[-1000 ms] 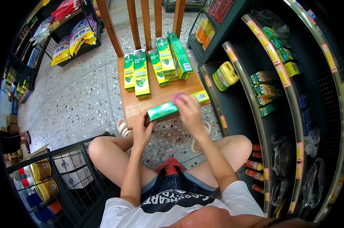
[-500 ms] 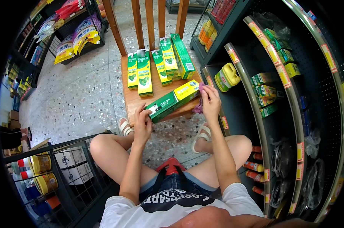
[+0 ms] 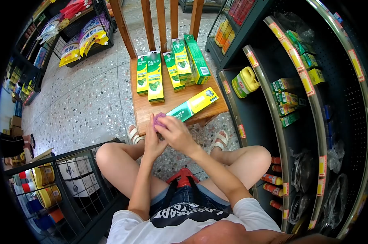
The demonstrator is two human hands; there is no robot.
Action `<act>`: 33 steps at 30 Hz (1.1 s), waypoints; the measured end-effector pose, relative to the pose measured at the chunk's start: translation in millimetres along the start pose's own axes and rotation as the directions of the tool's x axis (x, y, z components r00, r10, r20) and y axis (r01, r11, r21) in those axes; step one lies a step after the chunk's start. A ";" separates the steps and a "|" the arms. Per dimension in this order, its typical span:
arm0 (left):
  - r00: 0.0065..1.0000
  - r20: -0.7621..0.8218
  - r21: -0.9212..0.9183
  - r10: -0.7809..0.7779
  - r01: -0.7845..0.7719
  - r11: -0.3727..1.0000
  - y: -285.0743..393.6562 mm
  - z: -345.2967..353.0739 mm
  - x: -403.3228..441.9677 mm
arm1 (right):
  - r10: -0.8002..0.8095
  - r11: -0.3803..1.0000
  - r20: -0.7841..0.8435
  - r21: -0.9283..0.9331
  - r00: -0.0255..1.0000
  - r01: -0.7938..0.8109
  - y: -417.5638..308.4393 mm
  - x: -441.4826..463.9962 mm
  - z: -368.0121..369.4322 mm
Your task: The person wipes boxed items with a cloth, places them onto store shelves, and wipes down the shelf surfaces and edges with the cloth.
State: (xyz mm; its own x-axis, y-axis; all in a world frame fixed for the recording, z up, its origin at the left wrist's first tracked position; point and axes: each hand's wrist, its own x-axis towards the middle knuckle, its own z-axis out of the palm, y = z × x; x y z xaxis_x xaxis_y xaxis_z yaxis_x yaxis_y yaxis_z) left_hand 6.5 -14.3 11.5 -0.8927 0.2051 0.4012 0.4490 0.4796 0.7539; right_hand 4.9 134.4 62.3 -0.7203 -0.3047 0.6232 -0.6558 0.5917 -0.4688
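Ctr. of frame: your R hand (image 3: 176, 136) grasps the purple cloth (image 3: 158, 118) w/ bent fingers, at the near L end of the green-and-yellow box (image 3: 196, 106). Your L hand (image 3: 152, 142) is up against the cloth, just beside that end; whether it also grips the box, cannot tell, as your hands hide the spot. The box slants up to the R over the front of the wooden seat (image 3: 145, 112). Upper ctr.: other green-and-yellow cartons (image 3: 155, 81) on the seat, approx. side by side

Head-worn view from above, facing forward and down over the lap
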 end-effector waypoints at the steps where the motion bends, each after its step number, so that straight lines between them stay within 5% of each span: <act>1: 1.000 -0.011 -0.003 -0.010 0.010 1.000 -4.6 1.6 -0.5 | 0.003 1.000 0.019 -0.016 1.000 -0.003 -2.1 -0.8 6.2; 7: 0.964 0.056 -0.112 -0.261 0.266 0.958 3.9 -1.3 1.9 | 0.067 0.993 0.022 -0.100 0.998 -0.065 29.7 4.8 -11.0; 10: 0.985 0.025 0.006 -0.168 0.168 0.986 8.3 -4.2 5.6 | 0.124 0.967 -0.051 -0.218 0.991 -0.132 65.0 6.2 -36.3; 16: 0.949 0.047 -0.090 -0.312 0.315 0.945 12.5 -2.6 8.2 | 0.178 0.879 -0.191 -0.409 0.965 -0.243 125.0 -8.4 -83.7; 22: 0.974 -0.077 -0.119 -0.212 0.202 0.972 0.3 6.6 12.9 | 0.328 0.866 -0.395 -0.237 0.858 -0.440 142.2 -35.8 -94.3; 26: 0.956 0.019 -0.341 -0.293 0.282 0.897 2.0 3.9 13.0 | 0.385 0.866 -0.422 -0.144 0.821 -0.480 118.6 -41.6 -94.4; 31: 0.998 -0.003 -0.195 -0.058 0.056 0.979 -5.1 2.4 8.9 | 0.305 0.914 -0.409 -0.129 0.860 -0.385 73.0 -22.0 -86.0; 33: 0.997 0.015 -0.197 -0.077 0.078 0.977 -16.0 6.0 7.2 | 0.261 0.937 -0.360 -0.129 0.896 -0.325 63.1 -17.2 -76.5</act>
State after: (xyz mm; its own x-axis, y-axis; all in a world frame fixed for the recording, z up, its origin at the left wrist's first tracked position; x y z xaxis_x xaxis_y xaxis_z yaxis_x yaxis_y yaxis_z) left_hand -7.3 -15.4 -0.8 -0.9249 0.1804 0.3345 0.3767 0.3171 0.8704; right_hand -6.9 234.1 69.9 -0.7349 0.1501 0.6613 -0.3515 0.7496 -0.5608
